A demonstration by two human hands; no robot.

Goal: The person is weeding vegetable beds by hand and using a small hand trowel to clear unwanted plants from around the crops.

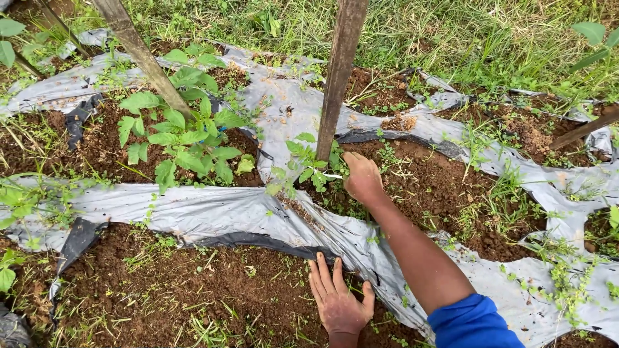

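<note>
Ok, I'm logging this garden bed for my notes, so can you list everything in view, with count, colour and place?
Wooden stakes: two main ones, brown, one upright at centre, one leaning at upper left.
Plastic mulch sheet: one, grey, torn, spread across the bed.
Leafy plant: one, green, at the leaning stake.
Small plant: one, green, at the foot of the centre stake.
Soil: reddish brown, showing through the tears.
Grass: green, along the top.
Blue sleeve: one, lower right.
Right hand: at the small plant's base.
Left hand: flat, fingers spread, at the sheet's edge.
</note>
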